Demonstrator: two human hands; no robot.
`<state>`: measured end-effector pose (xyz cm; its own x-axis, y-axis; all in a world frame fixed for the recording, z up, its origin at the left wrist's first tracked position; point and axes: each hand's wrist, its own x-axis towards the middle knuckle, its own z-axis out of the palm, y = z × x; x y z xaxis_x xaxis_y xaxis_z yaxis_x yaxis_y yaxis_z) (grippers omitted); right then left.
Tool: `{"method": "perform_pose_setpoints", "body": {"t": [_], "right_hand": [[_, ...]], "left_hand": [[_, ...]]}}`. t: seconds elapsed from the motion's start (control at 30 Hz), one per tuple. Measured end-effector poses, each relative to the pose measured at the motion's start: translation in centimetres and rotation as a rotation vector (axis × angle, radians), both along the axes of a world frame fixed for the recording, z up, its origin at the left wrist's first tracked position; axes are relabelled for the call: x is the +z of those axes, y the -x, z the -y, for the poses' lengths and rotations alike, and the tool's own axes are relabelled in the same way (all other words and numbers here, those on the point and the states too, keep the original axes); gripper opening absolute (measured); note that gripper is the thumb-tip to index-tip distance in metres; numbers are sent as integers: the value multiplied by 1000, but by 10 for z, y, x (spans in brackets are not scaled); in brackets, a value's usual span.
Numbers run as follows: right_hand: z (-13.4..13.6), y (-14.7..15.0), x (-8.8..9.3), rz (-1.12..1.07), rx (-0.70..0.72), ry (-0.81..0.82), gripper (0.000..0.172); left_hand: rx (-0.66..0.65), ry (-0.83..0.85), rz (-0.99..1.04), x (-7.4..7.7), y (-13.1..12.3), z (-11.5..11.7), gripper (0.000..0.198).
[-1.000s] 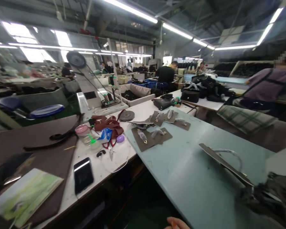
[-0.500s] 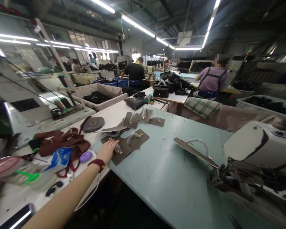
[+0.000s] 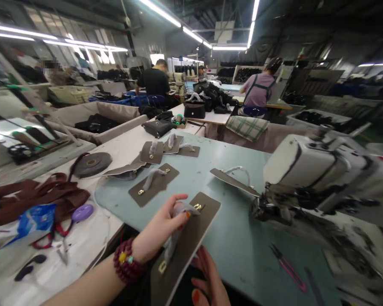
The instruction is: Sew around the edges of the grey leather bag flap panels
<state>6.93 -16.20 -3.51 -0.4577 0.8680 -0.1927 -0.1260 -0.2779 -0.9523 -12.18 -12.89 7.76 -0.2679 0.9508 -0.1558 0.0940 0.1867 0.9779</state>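
Observation:
My left hand [image 3: 169, 225], a dark red bead bracelet on its wrist, is closed around the wrapped handle of a grey-brown bag flap [image 3: 204, 225]. The flap is tilted above the front edge of the table, with gold-coloured fittings at both handle ends. My right hand [image 3: 212, 278] is beside the flap's right edge, fingers apart; whether it touches the flap is unclear. A similar flap [image 3: 156, 180] lies flat beyond my left hand, with several more behind it. Another flap with a handle [image 3: 234, 180] leans against the sewing machine [image 3: 293, 165] at right.
Pink-handled thread snips [image 3: 289, 270] lie on the green tabletop [image 3: 242, 238] at right. To the left are a tape roll [image 3: 94, 164], brown fabric strips [image 3: 51, 197], red-handled scissors [image 3: 62, 250] and a purple oval object [image 3: 83, 213]. Several people sit at work farther back.
My left hand has lifted a flap off the near left of the table and brought it right and closer. My right hand has come into view. The camera has turned to the right.

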Motion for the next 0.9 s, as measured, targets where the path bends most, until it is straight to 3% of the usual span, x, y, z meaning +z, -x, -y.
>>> {"method": "perform_pose_setpoints", "body": {"t": [0.07, 0.13, 0.3, 0.43, 0.5, 0.57, 0.73, 0.9], "right_hand": [[-10, -9, 12, -12, -105, -24, 70], [-22, -30, 25, 23, -187, -15, 54], [-33, -91, 46, 5, -236, -12, 36], [-30, -104, 53, -134, -198, 55, 34], [-30, -102, 55, -180, -153, 74, 34], [-30, -100, 57, -165, -119, 71, 34], [-26, -110, 61, -40, -34, 39, 29], [-21, -116, 62, -22, 14, 70, 30]], "left_hand": [[-109, 9, 290, -7, -45, 2, 52], [-161, -6, 357, -15, -71, 5, 56], [56, -54, 176, -48, -81, 8, 59], [-51, 285, 594, -67, -95, 20, 52], [-37, 408, 789, -68, -106, 26, 44], [63, 427, 872, -65, -115, 28, 38], [299, 262, 919, -50, -108, 15, 45], [366, 127, 822, -38, -94, 9, 42]]}}
